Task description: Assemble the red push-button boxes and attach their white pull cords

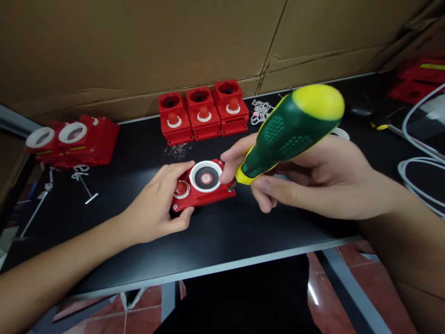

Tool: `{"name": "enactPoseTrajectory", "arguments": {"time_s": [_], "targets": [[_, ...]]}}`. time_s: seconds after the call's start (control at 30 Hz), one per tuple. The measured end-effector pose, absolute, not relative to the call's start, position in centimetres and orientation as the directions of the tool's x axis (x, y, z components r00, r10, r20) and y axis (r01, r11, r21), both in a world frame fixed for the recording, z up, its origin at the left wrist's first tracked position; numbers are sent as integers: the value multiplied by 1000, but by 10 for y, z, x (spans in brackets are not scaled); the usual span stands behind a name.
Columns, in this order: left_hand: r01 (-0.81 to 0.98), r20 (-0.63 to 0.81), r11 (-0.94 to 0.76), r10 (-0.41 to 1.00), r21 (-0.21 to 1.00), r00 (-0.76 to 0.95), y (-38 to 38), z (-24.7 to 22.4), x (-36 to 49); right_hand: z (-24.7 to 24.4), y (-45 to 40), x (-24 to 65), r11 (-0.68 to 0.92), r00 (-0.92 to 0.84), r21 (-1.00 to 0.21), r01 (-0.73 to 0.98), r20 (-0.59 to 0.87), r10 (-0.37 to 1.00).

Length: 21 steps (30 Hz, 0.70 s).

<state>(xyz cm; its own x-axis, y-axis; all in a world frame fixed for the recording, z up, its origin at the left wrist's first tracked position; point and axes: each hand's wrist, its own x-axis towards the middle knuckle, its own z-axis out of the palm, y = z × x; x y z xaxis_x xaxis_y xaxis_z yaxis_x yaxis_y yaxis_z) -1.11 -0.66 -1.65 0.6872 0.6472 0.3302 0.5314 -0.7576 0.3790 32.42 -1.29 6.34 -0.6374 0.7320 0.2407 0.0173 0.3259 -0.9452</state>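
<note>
A red plastic box (200, 200) with a white ring (197, 187), a dark round disc inside it and a red dome lies on the black tabletop. My left hand (162, 199) grips its left end, fingers along the far side and thumb at the near side. In my right hand (306, 178) is a screwdriver (283, 132) with a green and yellow handle, held by the fingers and thumb. It tilts up to the right, its tip at the screw corner on the box's right end. Part of the right palm is hidden behind the handle.
Three red boxes (203, 113) stand in a row at the back. More red boxes with white rings (78, 144) sit at left, near small metal hammers (91, 198). White cord (260, 111) lies behind, white cable (422, 185) at right. A cardboard wall (139, 51) backs the table.
</note>
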Motion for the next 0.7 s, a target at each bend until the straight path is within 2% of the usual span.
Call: {"name": "enactPoseTrajectory", "arguments": {"time_s": [0.17,0.37,0.57,0.7], "targets": [[524,333,-760,644,385,689,-6,-18,-11,61,-10,325,337,-644,-942,1,257,720],[522,304,-768,631,371,714,-6,-10,-10,61,-8,326,198,-628,-980,23,140,765],[507,298,-771,624,385,723,-6,-6,-9,58,2,323,446,-601,-883,147,278,749],[509,311,-778,619,369,721,-6,-8,-8,53,4,325,484,-647,-864,137,292,704]]}}
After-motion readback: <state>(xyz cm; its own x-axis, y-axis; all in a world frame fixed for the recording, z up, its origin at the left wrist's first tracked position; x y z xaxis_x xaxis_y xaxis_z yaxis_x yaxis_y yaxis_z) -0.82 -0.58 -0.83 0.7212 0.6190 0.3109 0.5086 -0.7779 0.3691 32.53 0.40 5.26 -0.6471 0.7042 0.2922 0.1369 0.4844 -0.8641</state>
